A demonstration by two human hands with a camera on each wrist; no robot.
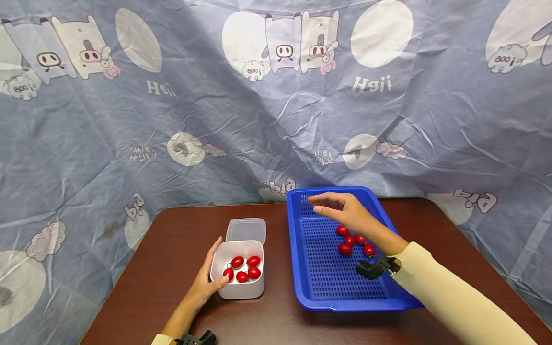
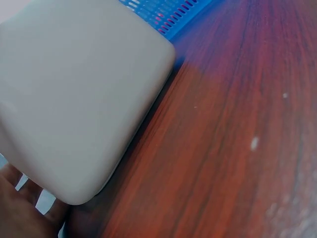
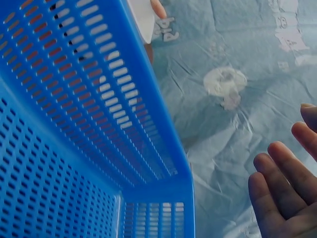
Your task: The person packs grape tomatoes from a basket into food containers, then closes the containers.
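A white square container (image 1: pixel 243 291) with several red cherry tomatoes (image 1: pixel 237 262) in it stands on the table. My left hand (image 1: pixel 201 282) grips its left side, thumb at the near rim and fingers along the wall. The left wrist view shows the container's smooth outer wall (image 2: pixel 84 99) close up. Over the blue plastic basket (image 1: pixel 294 258) hovers my right hand (image 1: pixel 349 213), fingers loosely bent and nothing in them. More cherry tomatoes (image 1: pixel 345 249) lie on the basket's floor, below and apart from that hand. In the right wrist view its fingers (image 3: pixel 285 193) are spread past the basket's rim.
A clear lid (image 1: pixel 246 230) lies just behind the white container. The brown table (image 1: pixel 172 239) carries everything, and a grey-blue printed cloth (image 1: pixel 267 105) hangs behind it. A strip of table separates container and basket.
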